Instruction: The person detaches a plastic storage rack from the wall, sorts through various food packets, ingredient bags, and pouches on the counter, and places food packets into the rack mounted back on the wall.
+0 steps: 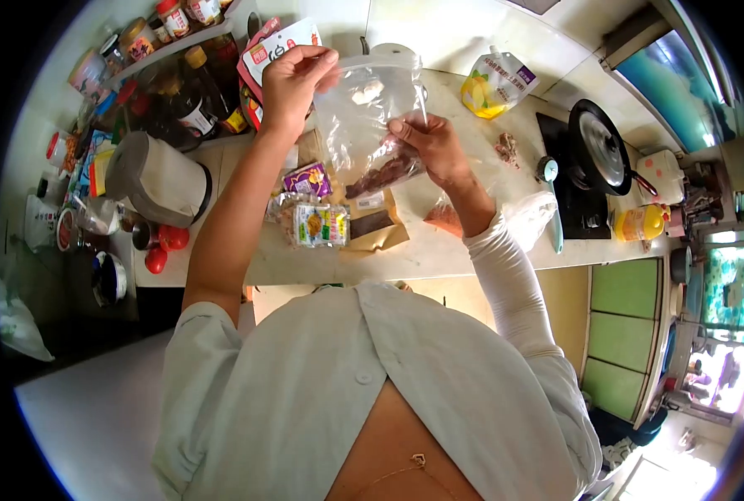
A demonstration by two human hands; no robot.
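A clear zip bag (359,125) hangs upright above the counter, with dark reddish-brown pieces (384,174) lying in its bottom. My left hand (292,88) pinches the bag's top left corner. Lower down, my right hand (433,146) grips the bag's right side between thumb and fingers. Under the bag lies a brown paper pouch (380,238) with a dark window. Beside it are a yellow and white printed packet (322,225) and a purple packet (307,179). An orange-red bagged item (444,215) sits near my right wrist, partly hidden.
A stand-up pouch with a yellow picture (497,83) leans at the back wall. To the right, a lidded black pan (599,149) sits on the black stove (568,217). Tomatoes (171,237), a grey-white appliance (156,178) and several bottles and jars fill the left side.
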